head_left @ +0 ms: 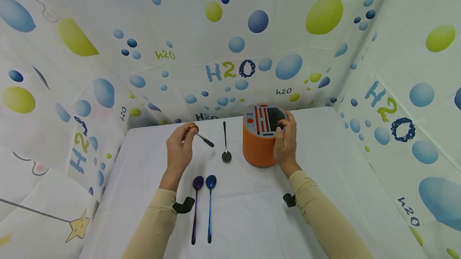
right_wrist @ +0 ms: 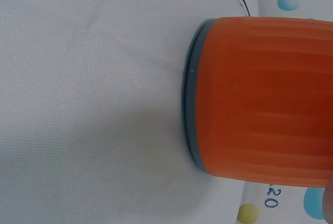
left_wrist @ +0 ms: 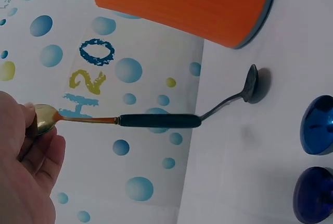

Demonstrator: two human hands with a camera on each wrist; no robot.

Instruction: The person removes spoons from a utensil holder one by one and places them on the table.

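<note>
In my left hand (head_left: 180,145) is a gold spoon (left_wrist: 46,119), pinched by its bowl between thumb and fingers. Its dark handle (head_left: 207,142) points away from the hand, toward the right. My right hand (head_left: 287,145) grips the right side of an orange cylindrical utensil holder (head_left: 257,151), fingers curled at the rim of its grey slotted top (head_left: 256,121). The holder stands upright on the white table. Between the hands lies a dark-handled spoon (head_left: 226,156), bowl toward me; in the left wrist view it overlaps the held spoon's handle.
Nearer to me, a purple spoon (head_left: 197,183) and a blue spoon (head_left: 211,181) lie side by side, bowls pointing away. The white table (head_left: 237,215) meets printed curtains (head_left: 201,51) at the back and sides.
</note>
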